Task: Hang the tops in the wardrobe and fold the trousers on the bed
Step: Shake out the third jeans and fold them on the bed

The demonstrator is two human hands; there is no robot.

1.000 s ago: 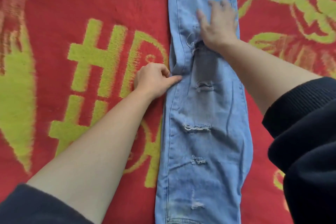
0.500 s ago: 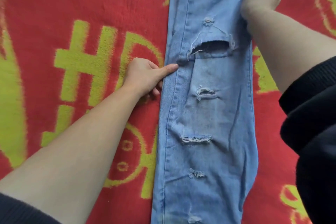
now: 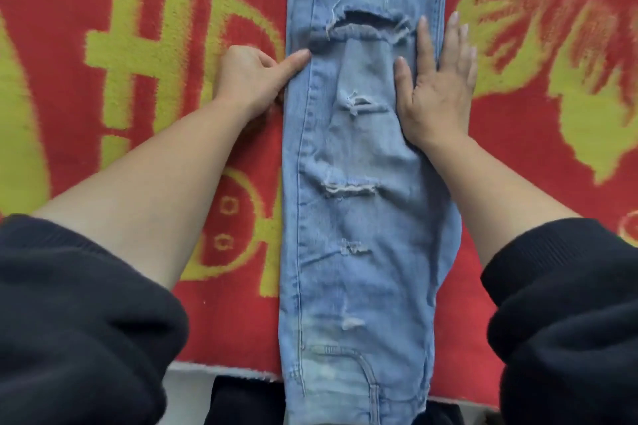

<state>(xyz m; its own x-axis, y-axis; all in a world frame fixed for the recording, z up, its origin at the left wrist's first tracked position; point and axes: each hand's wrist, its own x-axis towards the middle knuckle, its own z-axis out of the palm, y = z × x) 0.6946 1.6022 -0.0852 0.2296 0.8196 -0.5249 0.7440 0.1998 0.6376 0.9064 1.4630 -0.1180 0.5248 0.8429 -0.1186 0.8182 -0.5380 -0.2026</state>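
Light blue ripped jeans lie lengthwise down the middle of the bed, legs laid one on the other, with several frayed tears along the front. My left hand rests at their left edge, fingers curled, thumb pressing on the denim near the large knee tear. My right hand lies flat with fingers spread on the right side of the leg, pressing the cloth down. The waist end hangs over the bed's near edge.
The bed is covered by a red blanket with yellow-green letters and leaf patterns. Its near edge runs along the bottom. My dark sleeves fill both lower corners.
My right hand has let go of the jeans' right edge higher up and come down flat onto the leg. The left hand has stayed at the left edge. The camera has shifted.
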